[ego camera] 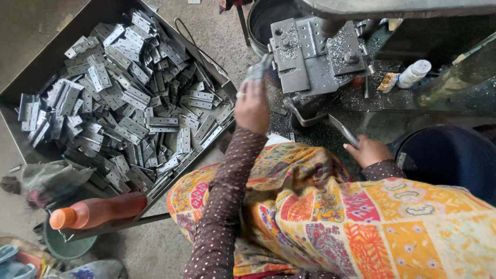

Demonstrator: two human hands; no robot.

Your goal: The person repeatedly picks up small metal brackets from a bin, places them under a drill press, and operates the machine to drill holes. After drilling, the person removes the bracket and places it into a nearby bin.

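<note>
While a wide, shallow metal tray [31, 77] heaped with flat grey metal hinges [129, 103] fills the left of the view, an orange plastic bottle [95, 212] lies on its side at the tray's near edge, cap pointing left. Just right of the tray, the left hand [252, 106], in a brown dotted sleeve, reaches up and away from the body, fingers closed around a small grey metal hinge [260, 67] whose long axis slants up and to the right, toward the grey steel press fixture [315, 57] strewn with shavings. Farther right, the right hand [369, 151] rests low beside the lap, gripping the near end of a flat metal lever [342, 129] that angles up and left. A white plastic bottle [413, 74] lies beyond.
</note>
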